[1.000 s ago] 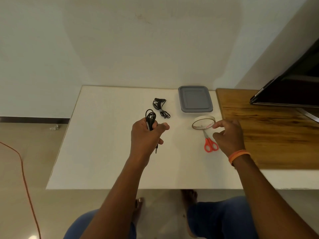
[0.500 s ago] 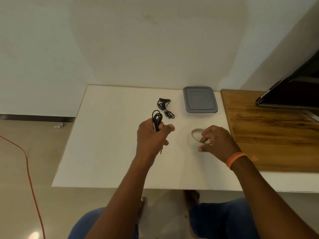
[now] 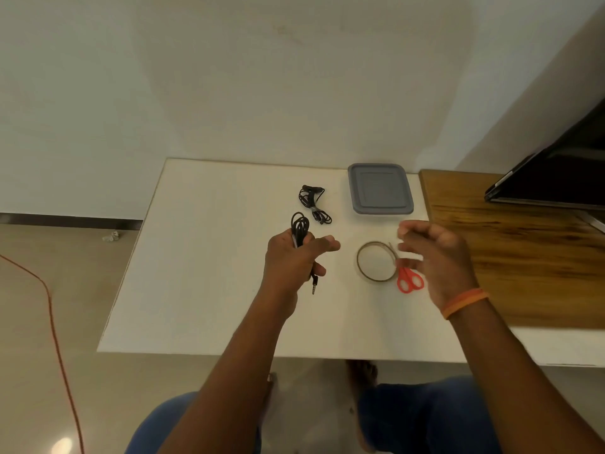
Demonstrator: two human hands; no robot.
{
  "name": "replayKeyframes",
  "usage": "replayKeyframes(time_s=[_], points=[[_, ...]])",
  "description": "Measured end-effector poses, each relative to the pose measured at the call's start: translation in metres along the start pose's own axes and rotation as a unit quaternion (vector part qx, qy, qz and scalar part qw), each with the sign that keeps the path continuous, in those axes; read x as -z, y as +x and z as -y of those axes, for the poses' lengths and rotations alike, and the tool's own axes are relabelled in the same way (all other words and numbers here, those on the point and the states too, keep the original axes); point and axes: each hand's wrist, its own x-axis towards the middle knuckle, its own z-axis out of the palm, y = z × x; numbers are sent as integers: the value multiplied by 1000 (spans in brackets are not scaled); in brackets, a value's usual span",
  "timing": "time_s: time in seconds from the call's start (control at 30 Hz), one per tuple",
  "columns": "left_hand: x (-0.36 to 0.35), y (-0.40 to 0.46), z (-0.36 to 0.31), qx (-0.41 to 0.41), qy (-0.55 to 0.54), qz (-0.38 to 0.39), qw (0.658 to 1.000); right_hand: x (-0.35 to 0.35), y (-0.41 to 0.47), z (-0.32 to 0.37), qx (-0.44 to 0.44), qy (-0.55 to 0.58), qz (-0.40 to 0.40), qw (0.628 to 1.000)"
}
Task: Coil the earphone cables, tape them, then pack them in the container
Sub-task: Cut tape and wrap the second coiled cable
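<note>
— Hands?
— My left hand (image 3: 296, 262) grips a coiled earphone cable (image 3: 299, 229), plug dangling. Right hand (image 3: 435, 260) blurred; can't tell.
— Surroundings?
— Tape roll (image 3: 376, 262), red scissors (image 3: 409, 280) beside it; second cable (image 3: 312, 203), lidded container (image 3: 379, 188) behind.

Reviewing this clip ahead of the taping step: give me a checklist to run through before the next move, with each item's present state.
1. Coiled cable gripped in left hand: ok.
2. Right hand holding tape end: cannot tell, the hand is blurred.
3. Tape roll flat on the white table, within reach: ok.
4. Red scissors beside the roll: ok.
5. Second earphone bundle coiled: ok; taped: cannot tell.
6. Container open for packing: not ok, lid on.
</note>
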Motion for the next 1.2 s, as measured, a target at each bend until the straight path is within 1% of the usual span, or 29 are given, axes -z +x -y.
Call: replayKeyframes(time_s=[0.03, 0.1, 0.17, 0.23, 0.37, 0.5, 0.7, 0.77, 0.87, 0.93, 1.07, 1.13, 1.2], points=[[0, -1, -1, 11, -14, 16, 1000, -5, -5, 2, -37, 49, 73, 995], [1, -2, -1, 21, -33, 29, 999, -18, -12, 3, -68, 66, 191, 977], [5, -1, -1, 23, -37, 21, 999, -32, -16, 5, -55, 55, 256, 964], [8, -1, -1, 27, -37, 22, 999, -45, -16, 7, -39, 48, 279, 958], [13, -1, 0, 33, -40, 56, 997, -53, -10, 6, 3, -41, 289, 957], [17, 0, 1, 31, -29, 60, 997, -49, -5, 7, 14, -56, 314, 948], [17, 2, 1, 30, 3, 44, 999, -46, -1, 5, -5, -95, 297, 950], [15, 0, 0, 29, 27, 57, 998, -43, -1, 7, -19, -80, 289, 954], [13, -2, 0, 23, 97, 67, 993, -40, 0, 9, -58, -41, 276, 959], [13, -2, -1, 33, 98, 80, 991, -38, 1, 10, -91, -23, 272, 958], [11, -1, -3, 73, 119, 132, 981, -36, 4, 12, -161, 29, 263, 951], [10, 2, -2, 98, 98, 147, 979, -34, 6, 13, -186, 64, 249, 948], [11, 5, -3, 150, 15, 155, 976, -32, 9, 13, -209, 127, 221, 944]])
